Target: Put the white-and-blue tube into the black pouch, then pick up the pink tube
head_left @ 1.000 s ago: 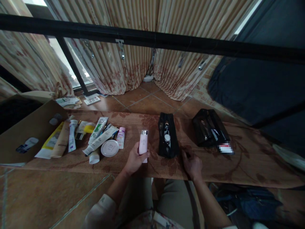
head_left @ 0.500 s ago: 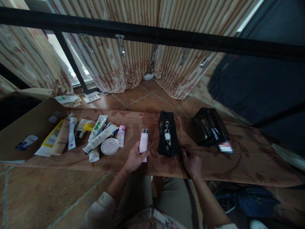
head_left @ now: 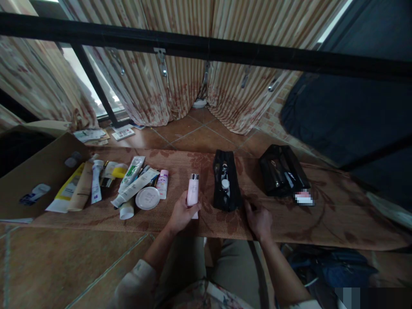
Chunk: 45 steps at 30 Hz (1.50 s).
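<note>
My left hand [head_left: 180, 216] grips a pale pink bottle with a silver cap [head_left: 192, 191], held upright over the patterned brown mat [head_left: 322, 223]. Just right of the bottle lies an open black pouch [head_left: 226, 185] with small bottles inside. My right hand [head_left: 259, 221] rests on the mat near the pouch's lower right corner, fingers loosely curled and holding nothing. A second black pouch [head_left: 283, 171] lies farther right.
A pile of tubes, a round white jar [head_left: 147, 198] and other cosmetics lies at the mat's left end. A cardboard box flap [head_left: 38, 171] borders it. Curtains and a black bar stand behind. A dark blue bag [head_left: 331, 266] sits on the floor at right.
The pink bottle and my left hand have hardly shifted. My right hand stays on the mat by the pouch.
</note>
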Each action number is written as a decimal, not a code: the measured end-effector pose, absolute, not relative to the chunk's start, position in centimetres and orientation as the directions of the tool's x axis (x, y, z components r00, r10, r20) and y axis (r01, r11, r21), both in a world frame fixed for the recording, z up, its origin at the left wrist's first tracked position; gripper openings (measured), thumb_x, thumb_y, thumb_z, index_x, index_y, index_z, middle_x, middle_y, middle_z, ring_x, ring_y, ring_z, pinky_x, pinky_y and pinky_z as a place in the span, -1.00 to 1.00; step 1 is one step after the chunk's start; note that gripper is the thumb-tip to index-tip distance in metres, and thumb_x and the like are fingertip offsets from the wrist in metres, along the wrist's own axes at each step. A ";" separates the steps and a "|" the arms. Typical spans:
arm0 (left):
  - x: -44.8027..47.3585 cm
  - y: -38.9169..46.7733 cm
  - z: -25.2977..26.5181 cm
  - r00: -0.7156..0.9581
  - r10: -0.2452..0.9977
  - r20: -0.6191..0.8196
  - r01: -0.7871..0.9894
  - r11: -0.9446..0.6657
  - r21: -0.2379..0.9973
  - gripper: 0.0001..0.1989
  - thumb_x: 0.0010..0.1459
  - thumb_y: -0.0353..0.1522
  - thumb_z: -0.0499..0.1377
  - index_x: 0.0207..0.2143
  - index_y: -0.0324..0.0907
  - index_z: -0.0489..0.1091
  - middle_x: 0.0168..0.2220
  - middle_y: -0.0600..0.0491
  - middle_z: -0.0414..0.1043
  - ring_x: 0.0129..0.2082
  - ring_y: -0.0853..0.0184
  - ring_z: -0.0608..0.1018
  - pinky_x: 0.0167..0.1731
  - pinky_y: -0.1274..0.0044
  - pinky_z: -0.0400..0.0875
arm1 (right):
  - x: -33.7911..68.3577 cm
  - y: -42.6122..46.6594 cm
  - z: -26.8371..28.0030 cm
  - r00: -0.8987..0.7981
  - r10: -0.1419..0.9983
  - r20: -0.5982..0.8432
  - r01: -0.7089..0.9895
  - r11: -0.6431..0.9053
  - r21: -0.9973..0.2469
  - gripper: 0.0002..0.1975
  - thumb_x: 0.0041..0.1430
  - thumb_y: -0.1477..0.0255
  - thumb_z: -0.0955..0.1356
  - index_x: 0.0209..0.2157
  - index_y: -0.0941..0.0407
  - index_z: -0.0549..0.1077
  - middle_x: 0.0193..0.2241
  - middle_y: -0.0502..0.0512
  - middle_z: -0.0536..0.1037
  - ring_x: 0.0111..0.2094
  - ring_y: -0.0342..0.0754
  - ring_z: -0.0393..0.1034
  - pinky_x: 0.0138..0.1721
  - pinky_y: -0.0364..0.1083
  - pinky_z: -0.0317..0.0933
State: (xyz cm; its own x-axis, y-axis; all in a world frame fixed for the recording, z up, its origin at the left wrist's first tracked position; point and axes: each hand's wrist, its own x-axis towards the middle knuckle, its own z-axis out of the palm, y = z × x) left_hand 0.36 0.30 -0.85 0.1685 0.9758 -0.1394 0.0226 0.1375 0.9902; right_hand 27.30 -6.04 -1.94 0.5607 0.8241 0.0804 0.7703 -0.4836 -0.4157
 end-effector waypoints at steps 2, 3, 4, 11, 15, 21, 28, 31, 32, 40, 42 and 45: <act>0.4 0.3 -0.9 0.161 0.976 -0.145 0.018 0.144 0.989 -0.57 -0.18 -0.35 0.33 -0.19 -0.20 0.38 -0.40 0.10 0.44 -0.41 0.36 0.47 -0.39 0.56 0.37 | 27.3 -6.0 -2.0 0.566 0.821 0.080 0.768 -0.489 -0.413 -0.58 0.21 0.12 0.22 -0.20 0.10 0.55 -0.41 0.14 0.57 -0.42 -0.04 0.42 -0.43 -0.14 0.01; 0.4 0.3 -0.9 0.159 0.976 -0.146 0.019 0.145 0.989 -0.57 -0.18 -0.35 0.33 -0.19 -0.20 0.38 -0.40 0.10 0.44 -0.41 0.36 0.47 -0.39 0.56 0.37 | 27.3 -6.1 -1.9 0.569 0.819 0.076 0.767 -0.494 -0.409 -0.58 0.21 0.12 0.22 -0.19 0.09 0.55 -0.40 0.15 0.58 -0.42 -0.04 0.42 -0.43 -0.14 0.01; 0.5 0.3 -0.9 0.159 0.976 -0.146 0.020 0.145 0.989 -0.57 -0.18 -0.35 0.33 -0.18 -0.21 0.38 -0.40 0.09 0.44 -0.41 0.36 0.47 -0.39 0.56 0.38 | 27.3 -6.1 -1.9 0.569 0.819 0.072 0.768 -0.498 -0.403 -0.59 0.21 0.12 0.22 -0.18 0.09 0.55 -0.40 0.15 0.58 -0.41 -0.04 0.42 -0.43 -0.14 0.00; -0.3 -0.6 0.3 0.140 0.988 -0.070 0.107 0.055 0.993 -0.51 -0.13 -0.37 0.29 -0.06 -0.18 0.37 -0.23 0.02 0.48 -0.27 0.26 0.50 -0.29 0.50 0.40 | 27.3 -6.0 -1.8 0.553 0.830 0.075 0.772 -0.477 -0.421 -0.60 0.22 0.15 0.22 -0.17 0.09 0.55 -0.35 0.15 0.59 -0.37 -0.04 0.43 -0.40 -0.15 0.04; -2.9 -1.6 3.4 0.113 0.993 0.023 0.307 -0.057 0.950 -0.65 -0.12 -0.39 0.28 -0.18 -0.15 0.48 -0.21 -0.02 0.50 -0.20 0.22 0.51 -0.16 0.49 0.36 | 27.3 -5.9 -2.0 0.547 0.833 0.079 0.775 -0.468 -0.425 -0.63 0.22 0.17 0.23 -0.19 0.07 0.56 -0.32 0.13 0.59 -0.34 -0.03 0.44 -0.39 -0.15 0.06; -5.6 -1.0 9.1 0.191 0.980 0.052 0.517 -0.145 0.843 -0.77 -0.05 -0.28 0.26 -0.29 -0.14 0.50 -0.42 0.10 0.49 -0.43 0.32 0.47 -0.37 0.55 0.34 | 27.3 -5.9 -2.1 0.543 0.834 0.096 0.783 -0.462 -0.416 -0.61 0.22 0.17 0.22 -0.23 0.10 0.56 -0.35 0.15 0.59 -0.37 -0.04 0.44 -0.41 -0.15 0.06; -3.2 4.7 5.8 0.178 0.976 0.127 0.341 -0.182 0.922 -0.77 0.01 -0.24 0.19 -0.31 -0.20 0.41 -0.39 0.08 0.47 -0.41 0.36 0.47 -0.36 0.54 0.34 | 27.4 -5.9 -2.1 0.534 0.839 0.101 0.789 -0.452 -0.416 -0.62 0.23 0.17 0.23 -0.20 0.09 0.56 -0.38 0.13 0.59 -0.41 -0.07 0.43 -0.43 -0.15 0.03; -1.9 5.6 2.6 0.139 0.987 0.085 0.342 -0.128 0.931 -0.76 -0.03 -0.24 0.21 -0.33 -0.21 0.42 -0.40 0.07 0.48 -0.41 0.34 0.48 -0.35 0.52 0.35 | 27.4 -5.9 -2.2 0.530 0.840 0.119 0.795 -0.443 -0.415 -0.63 0.22 0.18 0.23 -0.20 0.08 0.56 -0.32 0.13 0.59 -0.38 -0.06 0.44 -0.42 -0.15 0.04; -1.7 5.5 1.8 0.136 0.989 0.065 0.356 -0.110 0.928 -0.75 -0.04 -0.25 0.21 -0.33 -0.21 0.43 -0.38 0.06 0.49 -0.39 0.32 0.49 -0.31 0.50 0.36 | 27.5 -5.9 -2.3 0.530 0.840 0.118 0.796 -0.444 -0.410 -0.64 0.22 0.18 0.23 -0.21 0.08 0.56 -0.31 0.13 0.59 -0.37 -0.06 0.43 -0.42 -0.15 0.04; -3.6 0.3 -0.6 0.142 0.989 0.049 0.557 -0.121 0.822 -0.49 -0.03 -0.27 0.22 0.00 -0.20 0.29 -0.08 -0.07 0.42 -0.11 0.22 0.49 -0.06 0.37 0.35 | 27.4 -6.0 -2.2 0.553 0.825 0.115 0.785 -0.471 -0.403 -0.65 0.21 0.17 0.25 -0.21 0.06 0.56 -0.36 0.13 0.59 -0.40 -0.06 0.42 -0.44 -0.15 0.02; -4.0 -1.1 -0.3 0.104 0.994 0.045 0.688 -0.105 0.719 -0.45 -0.06 -0.29 0.25 0.02 -0.20 0.26 -0.05 -0.10 0.40 -0.07 0.17 0.46 -0.05 0.34 0.34 | 27.3 -6.0 -2.0 0.560 0.822 0.107 0.779 -0.478 -0.407 -0.63 0.20 0.15 0.24 -0.23 0.07 0.57 -0.39 0.13 0.59 -0.41 -0.05 0.41 -0.44 -0.15 0.02; -3.7 -2.5 0.6 0.067 0.998 -0.004 0.842 -0.055 0.536 -0.59 0.00 -0.32 0.19 -0.06 -0.20 0.30 -0.11 -0.11 0.42 -0.09 0.11 0.46 -0.11 0.33 0.35 | 27.3 -6.0 -1.8 0.564 0.820 0.103 0.776 -0.483 -0.406 -0.61 0.20 0.14 0.24 -0.23 0.09 0.57 -0.40 0.14 0.58 -0.42 -0.04 0.41 -0.44 -0.15 0.02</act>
State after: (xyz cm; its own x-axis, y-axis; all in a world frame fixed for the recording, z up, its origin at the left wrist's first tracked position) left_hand -3.72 -2.54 0.56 0.0673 0.9977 -0.0042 0.8422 -0.0546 0.5364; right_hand 27.26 -5.97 -1.84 0.5636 0.8196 0.1030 0.7761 -0.4827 -0.4059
